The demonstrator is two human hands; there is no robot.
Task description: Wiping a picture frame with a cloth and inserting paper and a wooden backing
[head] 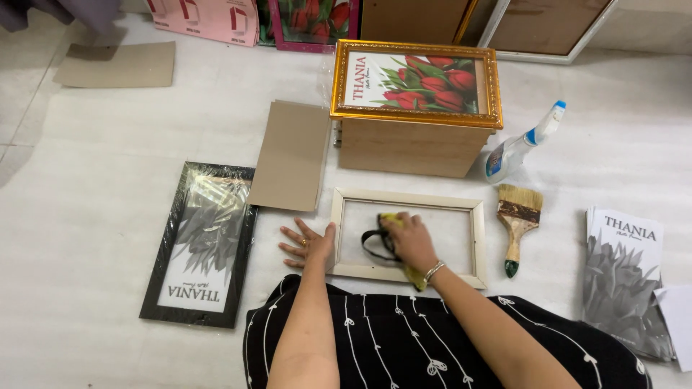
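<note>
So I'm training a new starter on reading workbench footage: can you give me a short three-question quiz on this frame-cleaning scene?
1. True or false: the left hand lies flat on the floor, at the left edge of the pale wooden picture frame.
2. What does the right hand press on the glass: A a yellow cloth, B the wooden-handled paintbrush, C the white spray bottle?
3. Name what rests on top of the brown box.

Key: 1 true; 2 A; 3 a gold-framed picture of red tulips.
</note>
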